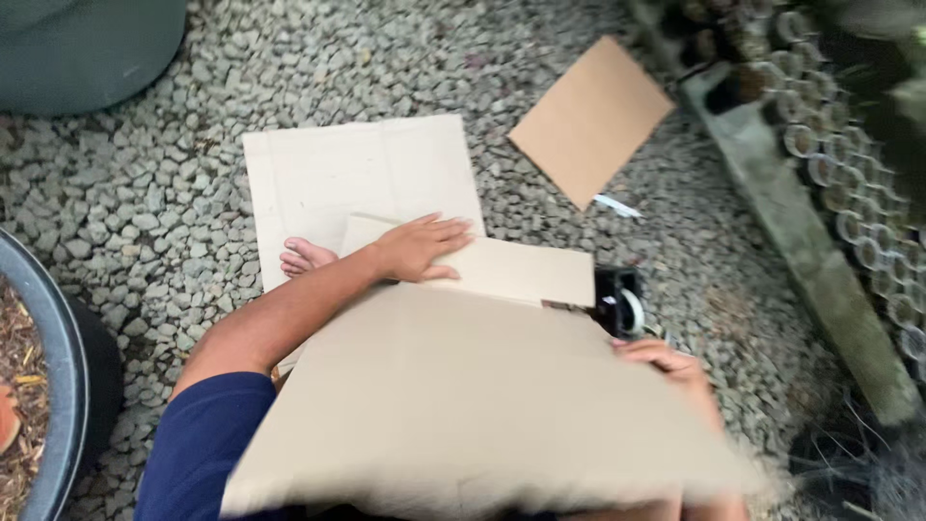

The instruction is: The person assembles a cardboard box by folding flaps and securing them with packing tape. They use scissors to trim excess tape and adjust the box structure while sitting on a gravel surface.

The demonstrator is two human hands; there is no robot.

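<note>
Grey gravel ground (145,207), 2 flat cardboard sheets (362,174) (590,118), white pen (617,205)

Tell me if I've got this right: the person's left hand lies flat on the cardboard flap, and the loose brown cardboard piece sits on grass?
Not quite. The left hand does lie flat on the cardboard flap, but the head view shows the loose brown cardboard piece lying on grey gravel, not grass.
</note>
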